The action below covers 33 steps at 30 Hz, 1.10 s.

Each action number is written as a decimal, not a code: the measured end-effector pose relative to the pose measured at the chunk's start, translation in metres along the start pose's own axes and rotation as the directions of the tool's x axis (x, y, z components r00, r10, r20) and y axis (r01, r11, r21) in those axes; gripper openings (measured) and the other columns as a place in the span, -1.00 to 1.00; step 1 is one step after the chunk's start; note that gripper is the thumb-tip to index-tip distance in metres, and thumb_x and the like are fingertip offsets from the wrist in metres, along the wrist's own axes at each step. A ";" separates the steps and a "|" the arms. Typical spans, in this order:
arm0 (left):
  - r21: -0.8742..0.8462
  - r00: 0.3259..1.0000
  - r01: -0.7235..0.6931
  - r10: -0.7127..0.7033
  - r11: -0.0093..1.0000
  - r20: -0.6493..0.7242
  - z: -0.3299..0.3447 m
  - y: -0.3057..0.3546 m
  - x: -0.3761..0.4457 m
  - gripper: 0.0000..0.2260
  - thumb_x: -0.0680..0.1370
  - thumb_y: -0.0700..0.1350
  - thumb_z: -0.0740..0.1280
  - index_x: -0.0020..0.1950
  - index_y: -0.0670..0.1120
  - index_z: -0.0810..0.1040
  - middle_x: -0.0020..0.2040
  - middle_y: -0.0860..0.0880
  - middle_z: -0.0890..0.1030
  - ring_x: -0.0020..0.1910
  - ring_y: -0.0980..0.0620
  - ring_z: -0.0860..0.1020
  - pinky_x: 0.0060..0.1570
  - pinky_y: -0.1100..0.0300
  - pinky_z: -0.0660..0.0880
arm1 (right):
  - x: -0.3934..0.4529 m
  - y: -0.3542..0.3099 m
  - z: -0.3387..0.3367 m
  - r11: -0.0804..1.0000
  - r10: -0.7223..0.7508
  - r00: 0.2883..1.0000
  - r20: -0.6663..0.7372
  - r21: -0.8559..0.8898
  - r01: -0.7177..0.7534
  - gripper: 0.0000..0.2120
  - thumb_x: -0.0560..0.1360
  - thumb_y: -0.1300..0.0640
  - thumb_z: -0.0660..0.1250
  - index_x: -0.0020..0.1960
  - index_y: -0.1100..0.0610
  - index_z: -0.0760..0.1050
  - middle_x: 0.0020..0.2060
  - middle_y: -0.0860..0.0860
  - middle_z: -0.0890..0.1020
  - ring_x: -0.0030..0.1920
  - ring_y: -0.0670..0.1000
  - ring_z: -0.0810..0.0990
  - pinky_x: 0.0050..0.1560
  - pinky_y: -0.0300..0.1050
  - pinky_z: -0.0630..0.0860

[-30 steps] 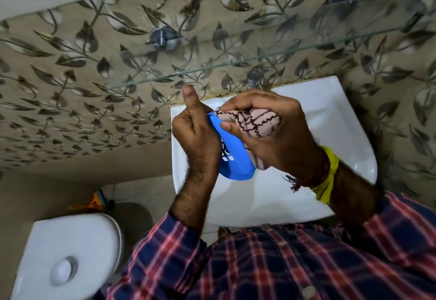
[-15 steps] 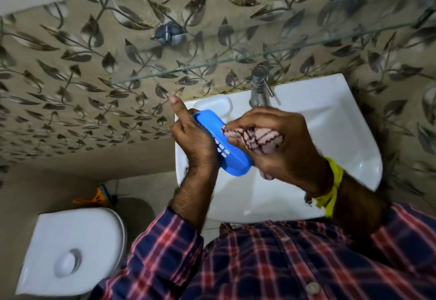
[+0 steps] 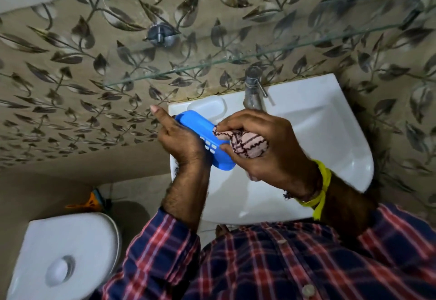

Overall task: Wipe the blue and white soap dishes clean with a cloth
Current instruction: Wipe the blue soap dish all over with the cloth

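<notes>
The blue soap dish [image 3: 200, 127], with slots in its bottom, is tilted on edge above the white sink [image 3: 330, 134]. My left hand [image 3: 181, 144] grips it from the left side, index finger pointing up. My right hand [image 3: 266, 151] is closed on a bunched pink cloth with dark lines [image 3: 250, 144], which presses into the dish's inside. A white soap dish is not visible as a separate object; only a moulded soap recess [image 3: 207, 106] shows in the sink's back left corner.
A steel tap [image 3: 253, 89] stands at the sink's back, just behind my right hand. A glass shelf [image 3: 236, 57] runs along the leaf-patterned wall above. A white toilet cistern [image 3: 68, 257] sits lower left, with an orange item [image 3: 92, 203] on the floor beside it.
The dish has tilted further over and lowered toward the sink, and the cloth has shifted along its inside. The view has dropped, so the tap and the soap recess are now uncovered.
</notes>
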<state>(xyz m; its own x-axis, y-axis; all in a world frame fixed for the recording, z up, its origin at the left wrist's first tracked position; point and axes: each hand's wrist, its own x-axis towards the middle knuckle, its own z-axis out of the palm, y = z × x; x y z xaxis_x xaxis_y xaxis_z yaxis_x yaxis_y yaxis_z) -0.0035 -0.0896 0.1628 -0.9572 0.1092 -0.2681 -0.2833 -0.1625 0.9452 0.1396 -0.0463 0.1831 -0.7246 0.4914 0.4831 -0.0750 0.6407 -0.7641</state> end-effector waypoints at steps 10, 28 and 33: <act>0.293 0.691 -0.714 0.572 0.636 0.442 -0.019 0.006 0.008 -0.43 0.67 0.19 0.10 -0.38 -0.13 0.52 -0.46 -0.03 0.52 -0.44 -0.04 0.51 -0.32 0.06 0.43 | 0.021 -0.003 -0.017 1.000 -0.014 0.999 -0.032 -0.012 0.014 -0.80 0.34 0.42 0.51 -0.05 0.28 0.68 -0.13 0.07 0.73 -0.11 -0.03 0.68 0.02 -0.15 0.58; 0.276 0.805 -0.582 0.493 0.765 0.331 -0.018 0.004 0.008 -0.43 0.68 0.21 0.05 -0.49 -0.01 0.26 -0.50 -0.06 0.33 -0.49 -0.08 0.32 -0.38 -0.10 0.35 | -0.001 0.000 -0.020 0.988 0.041 0.991 -0.125 0.152 -0.022 -0.76 0.40 0.26 0.56 0.05 0.30 0.68 -0.02 0.12 0.72 0.02 0.00 0.69 0.14 -0.06 0.60; 0.237 0.909 -0.391 0.332 0.890 0.251 -0.012 -0.002 0.002 -0.41 0.60 0.30 0.11 -0.55 0.01 0.31 -0.49 -0.01 0.35 -0.43 -0.04 0.35 -0.32 -0.09 0.40 | 0.011 0.000 -0.010 0.991 -0.024 0.985 -0.170 0.126 0.046 -0.77 0.42 0.31 0.55 0.05 0.35 0.66 -0.01 0.17 0.72 0.03 0.07 0.69 0.14 -0.03 0.60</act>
<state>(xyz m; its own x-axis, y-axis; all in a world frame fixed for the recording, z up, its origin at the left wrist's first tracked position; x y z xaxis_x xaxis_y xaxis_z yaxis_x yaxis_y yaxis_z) -0.0059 -0.1004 0.1582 -0.9493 0.2917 0.1172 0.1360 0.0448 0.9897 0.1383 -0.0356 0.1929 -0.5958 0.5687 0.5672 -0.1942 0.5832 -0.7888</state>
